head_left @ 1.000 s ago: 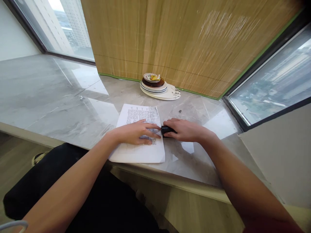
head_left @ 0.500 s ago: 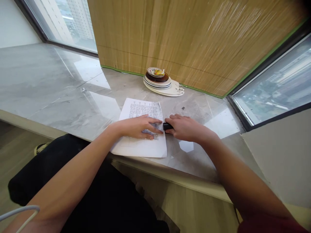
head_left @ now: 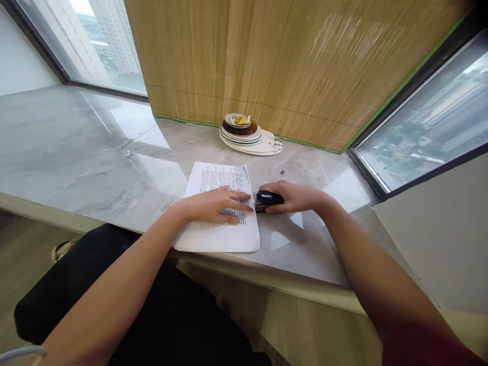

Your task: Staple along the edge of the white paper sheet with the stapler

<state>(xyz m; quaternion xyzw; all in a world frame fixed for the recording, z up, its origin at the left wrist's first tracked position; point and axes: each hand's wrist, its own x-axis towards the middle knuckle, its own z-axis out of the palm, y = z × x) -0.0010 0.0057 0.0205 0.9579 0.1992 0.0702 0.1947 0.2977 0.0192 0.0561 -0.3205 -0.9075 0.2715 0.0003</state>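
The left forearm rises from the lower left of the frame to the centre, where the left hand (head_left: pixel 215 206) lies palm down, grasping nothing, its fingers spread toward the right across the printed paper (head_left: pixel 217 238). That paper sits at the centre of the frame, its bottom edge by the front edge of the grey stone ledge (head_left: pixel 95 157). From the lower right, the right forearm slants up and leftward, bending at the wrist so that the right hand (head_left: pixel 293 197) points left. This hand is wrapped around a black stapler (head_left: pixel 270 197), just right of the frame's centre, its nose at the paper's right edge, close to the left fingertips; whether it overlaps the sheet cannot be told. Stacked plates (head_left: pixel 241 138) stand above, in the upper middle.
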